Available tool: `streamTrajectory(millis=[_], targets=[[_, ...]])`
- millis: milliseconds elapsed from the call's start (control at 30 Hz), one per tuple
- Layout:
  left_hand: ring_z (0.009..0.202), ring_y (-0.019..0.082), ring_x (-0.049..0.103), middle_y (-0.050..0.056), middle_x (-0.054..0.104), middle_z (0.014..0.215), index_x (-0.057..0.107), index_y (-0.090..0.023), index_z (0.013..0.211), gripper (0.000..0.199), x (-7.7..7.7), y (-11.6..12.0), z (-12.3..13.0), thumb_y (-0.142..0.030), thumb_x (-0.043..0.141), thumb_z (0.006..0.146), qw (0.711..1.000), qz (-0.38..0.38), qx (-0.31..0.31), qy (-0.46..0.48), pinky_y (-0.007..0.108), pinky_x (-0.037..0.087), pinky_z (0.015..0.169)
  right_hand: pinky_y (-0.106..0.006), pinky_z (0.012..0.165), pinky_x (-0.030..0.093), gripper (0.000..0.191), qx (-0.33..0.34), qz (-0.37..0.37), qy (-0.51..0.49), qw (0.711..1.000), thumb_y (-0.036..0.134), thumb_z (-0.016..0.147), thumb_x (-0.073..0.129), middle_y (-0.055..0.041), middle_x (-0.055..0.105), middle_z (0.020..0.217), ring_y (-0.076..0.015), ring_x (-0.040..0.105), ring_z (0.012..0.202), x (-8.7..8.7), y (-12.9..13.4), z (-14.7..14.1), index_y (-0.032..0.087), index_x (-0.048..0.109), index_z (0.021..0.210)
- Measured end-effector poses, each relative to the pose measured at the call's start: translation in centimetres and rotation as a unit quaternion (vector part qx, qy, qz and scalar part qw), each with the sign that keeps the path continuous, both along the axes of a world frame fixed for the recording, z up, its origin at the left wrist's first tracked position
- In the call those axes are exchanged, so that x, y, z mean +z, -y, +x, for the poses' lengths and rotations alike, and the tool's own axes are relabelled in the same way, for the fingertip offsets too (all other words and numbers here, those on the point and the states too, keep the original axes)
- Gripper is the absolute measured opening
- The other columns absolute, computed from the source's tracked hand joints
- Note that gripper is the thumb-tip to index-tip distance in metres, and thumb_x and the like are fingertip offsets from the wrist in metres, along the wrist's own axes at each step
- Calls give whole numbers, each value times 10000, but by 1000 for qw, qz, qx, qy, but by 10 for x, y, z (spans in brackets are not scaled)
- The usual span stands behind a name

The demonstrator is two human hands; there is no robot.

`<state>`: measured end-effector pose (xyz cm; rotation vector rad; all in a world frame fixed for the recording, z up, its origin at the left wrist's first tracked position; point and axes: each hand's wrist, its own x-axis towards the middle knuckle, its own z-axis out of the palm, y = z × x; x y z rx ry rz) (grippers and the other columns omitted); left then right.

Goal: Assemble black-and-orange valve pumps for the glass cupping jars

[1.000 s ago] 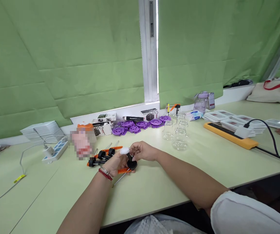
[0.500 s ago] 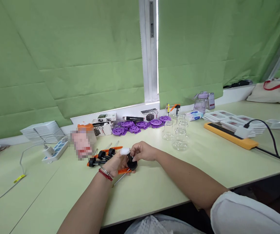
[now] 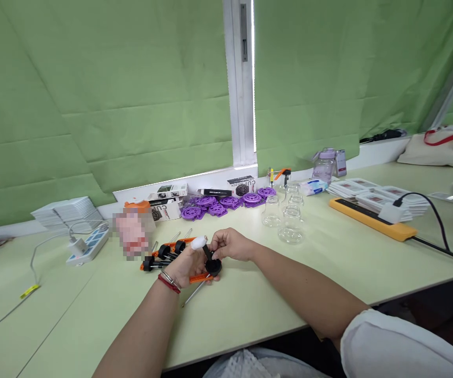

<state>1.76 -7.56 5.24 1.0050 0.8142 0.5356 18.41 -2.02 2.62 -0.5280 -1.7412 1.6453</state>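
Observation:
My left hand (image 3: 189,268), its thumb tip wrapped in white, is closed around a black round cap (image 3: 212,266) with an upright black stem. An orange strip (image 3: 201,278) and a thin metal rod (image 3: 195,294) stick out beneath that hand. From the right, my right hand (image 3: 226,244) pinches with its fingertips beside the black stem; what lies between them is too small to make out. Several similar black caps (image 3: 164,252) with orange strips and metal rods lie just beyond my left hand.
Several clear glass bottles (image 3: 291,231) stand right of centre. Purple wheel-shaped parts (image 3: 230,202) lie piled before small boxes (image 3: 171,210). A yellow power strip (image 3: 371,219) lies at right, near stacked white packs (image 3: 383,199). A white power strip (image 3: 88,244) sits at left. Someone's hand shows at the far right edge.
The black cap has tilted slightly, showing its hollow side more. My left thumb has shifted a little left. At the far right edge, another person's hand has appeared.

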Motion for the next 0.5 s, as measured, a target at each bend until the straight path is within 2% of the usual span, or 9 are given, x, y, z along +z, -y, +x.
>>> streamTrajectory(millis=[200, 333, 400, 500], targets=[[671, 243, 628, 124, 631, 851, 529, -148, 981, 756, -3, -1, -3, -813, 332, 680, 1000, -10, 13, 16, 349, 475, 558, -229, 530, 443, 383, -13, -11, -6, 1000, 283, 462, 829, 11, 631, 687, -80, 554, 540, 2, 0, 0, 132, 539, 661], [731, 262, 625, 136, 618, 891, 530, -139, 1005, 811, -4, -2, -3, -835, 277, 673, 997, 0, 41, 58, 394, 498, 590, -231, 529, 437, 396, -31, -11, -18, 999, 328, 480, 828, 25, 606, 624, -87, 543, 538, 2, -1, -1, 136, 550, 687], [778, 254, 615, 135, 610, 913, 530, -135, 1035, 755, -3, -3, -1, -783, 295, 729, 992, 33, 84, 91, 377, 503, 611, -240, 535, 439, 390, -54, 4, -37, 998, 357, 507, 820, 31, 592, 595, -93, 540, 536, 5, 0, -1, 142, 553, 695], [815, 213, 594, 107, 598, 938, 524, -155, 1090, 572, 0, -4, 6, -638, 372, 822, 967, 114, 186, 127, 322, 496, 636, -232, 544, 429, 360, -95, 40, -66, 992, 415, 585, 781, 20, 593, 591, -93, 539, 549, 13, 5, 0, 139, 573, 684]])
